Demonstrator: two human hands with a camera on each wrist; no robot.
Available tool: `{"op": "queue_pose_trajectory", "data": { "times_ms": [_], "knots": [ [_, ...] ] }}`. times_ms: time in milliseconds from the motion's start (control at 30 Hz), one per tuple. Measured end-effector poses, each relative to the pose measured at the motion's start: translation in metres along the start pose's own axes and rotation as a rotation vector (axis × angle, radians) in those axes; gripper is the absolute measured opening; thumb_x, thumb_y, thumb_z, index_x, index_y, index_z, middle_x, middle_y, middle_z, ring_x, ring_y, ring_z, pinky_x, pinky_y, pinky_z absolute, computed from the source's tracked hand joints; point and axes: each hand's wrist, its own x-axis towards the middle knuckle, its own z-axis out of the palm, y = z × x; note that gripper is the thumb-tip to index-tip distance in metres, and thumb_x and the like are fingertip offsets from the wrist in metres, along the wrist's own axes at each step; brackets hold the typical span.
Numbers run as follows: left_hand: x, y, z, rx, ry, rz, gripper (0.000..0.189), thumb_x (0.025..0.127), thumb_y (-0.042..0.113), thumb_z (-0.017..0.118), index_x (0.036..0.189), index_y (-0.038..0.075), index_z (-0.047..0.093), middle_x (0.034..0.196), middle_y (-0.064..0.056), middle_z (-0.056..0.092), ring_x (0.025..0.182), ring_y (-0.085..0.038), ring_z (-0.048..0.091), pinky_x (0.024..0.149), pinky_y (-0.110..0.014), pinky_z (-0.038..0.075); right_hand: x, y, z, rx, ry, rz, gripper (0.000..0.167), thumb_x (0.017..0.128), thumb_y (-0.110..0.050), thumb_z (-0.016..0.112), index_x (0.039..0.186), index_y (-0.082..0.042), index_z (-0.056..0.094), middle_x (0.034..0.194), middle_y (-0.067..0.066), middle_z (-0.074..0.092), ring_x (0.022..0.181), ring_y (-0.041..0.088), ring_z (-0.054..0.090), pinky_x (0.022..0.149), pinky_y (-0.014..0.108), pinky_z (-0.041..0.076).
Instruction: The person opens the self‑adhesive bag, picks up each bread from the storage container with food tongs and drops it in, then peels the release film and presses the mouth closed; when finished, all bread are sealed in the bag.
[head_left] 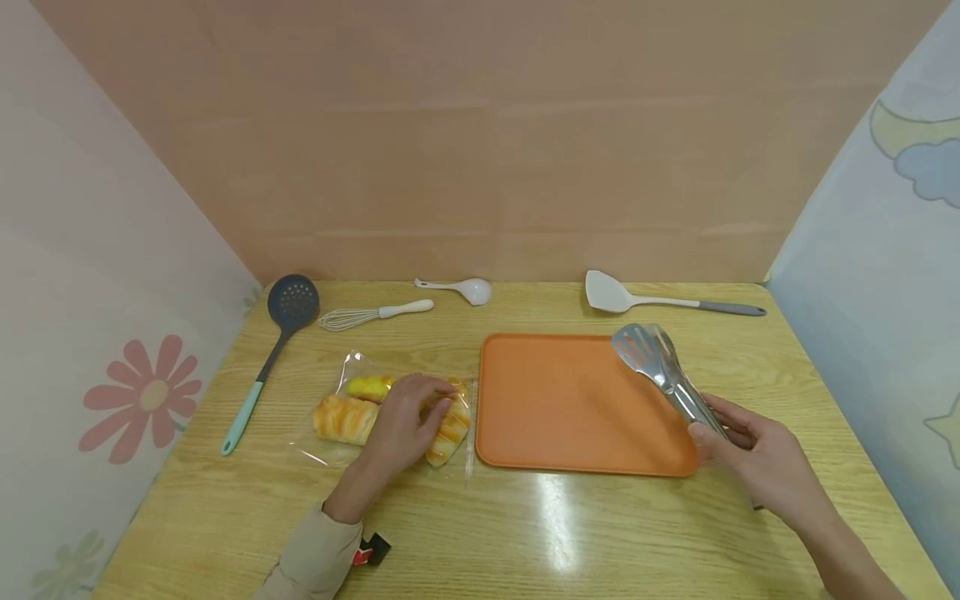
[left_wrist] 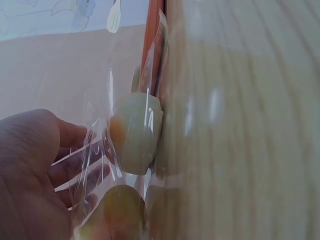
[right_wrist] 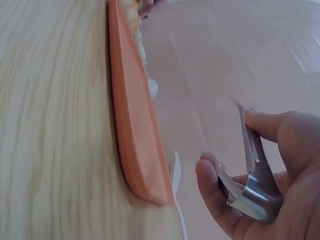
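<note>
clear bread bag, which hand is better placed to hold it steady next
Probably the left hand: it is at the clear bread bag, while the right hand grips the metal tongs near the orange tray.

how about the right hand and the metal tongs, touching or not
Touching: the right wrist view shows the right hand gripping the metal tongs between thumb and fingers

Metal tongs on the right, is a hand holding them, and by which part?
Yes, the right hand grips the metal tongs by their arms, toward the joined end, behind the slotted head.
</note>
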Motion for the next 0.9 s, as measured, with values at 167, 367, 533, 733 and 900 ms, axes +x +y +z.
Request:
{"op": "queue_pose_trajectory", "data": {
  "times_ms": [167, 367, 533, 733, 900],
  "knots": [
    [0.002, 0.016, -0.008, 0.002, -0.017, -0.027, 0.013, 0.103, 0.008, 0.079, 0.115, 0.011, 0.082, 0.112, -0.001, 0.083, 0.113, -0.031, 0.074, 0.117, -0.060, 0.050, 0.000, 0.019, -0.011, -0.013, 0.073, 0.027, 0.070, 0.114, -0.035, 0.067, 0.168, 0.002, 0.042, 0.153, 0.027, 0.061, 0.094, -0.012, 0.069, 0.071, 0.018, 0.061],
    [0.004, 0.035, -0.016, 0.020, -0.026, -0.051, 0.013, 0.099, 0.003, 0.081, 0.112, 0.005, 0.081, 0.109, -0.007, 0.083, 0.112, -0.034, 0.076, 0.121, -0.062, 0.047, 0.004, 0.034, -0.026, -0.106, 0.129, 0.077, 0.078, 0.112, -0.042, 0.068, 0.169, 0.003, 0.040, 0.157, 0.044, 0.048, 0.092, -0.031, 0.044, 0.064, 0.015, 0.055],
    [0.001, 0.024, -0.010, 0.008, 0.004, -0.006, 0.011, 0.103, 0.007, 0.078, 0.113, 0.008, 0.081, 0.109, -0.004, 0.083, 0.109, -0.032, 0.076, 0.119, -0.060, 0.048, 0.010, 0.050, -0.035, -0.214, 0.161, 0.098, 0.082, 0.111, -0.048, 0.065, 0.164, 0.010, 0.042, 0.140, 0.045, 0.061, 0.088, -0.015, 0.059, 0.061, 0.022, 0.051],
    [0.000, 0.012, -0.005, 0.004, -0.002, -0.002, 0.013, 0.109, 0.021, 0.073, 0.116, 0.014, 0.082, 0.113, 0.000, 0.083, 0.114, -0.032, 0.075, 0.115, -0.063, 0.049, 0.015, 0.063, -0.041, -0.299, 0.168, 0.122, 0.090, 0.111, -0.052, 0.063, 0.160, 0.019, 0.037, 0.132, 0.050, 0.061, 0.104, 0.060, 0.068, 0.058, 0.034, 0.050],
    [0.001, 0.005, -0.004, -0.004, -0.037, -0.030, 0.022, 0.114, 0.030, 0.067, 0.119, 0.015, 0.082, 0.116, 0.001, 0.082, 0.117, -0.031, 0.073, 0.110, -0.061, 0.052, 0.016, 0.070, -0.046, -0.355, 0.166, 0.127, 0.094, 0.111, -0.052, 0.064, 0.158, 0.023, 0.033, 0.131, 0.051, 0.059, 0.090, 0.049, 0.069, 0.059, 0.035, 0.046]
  ]
}}
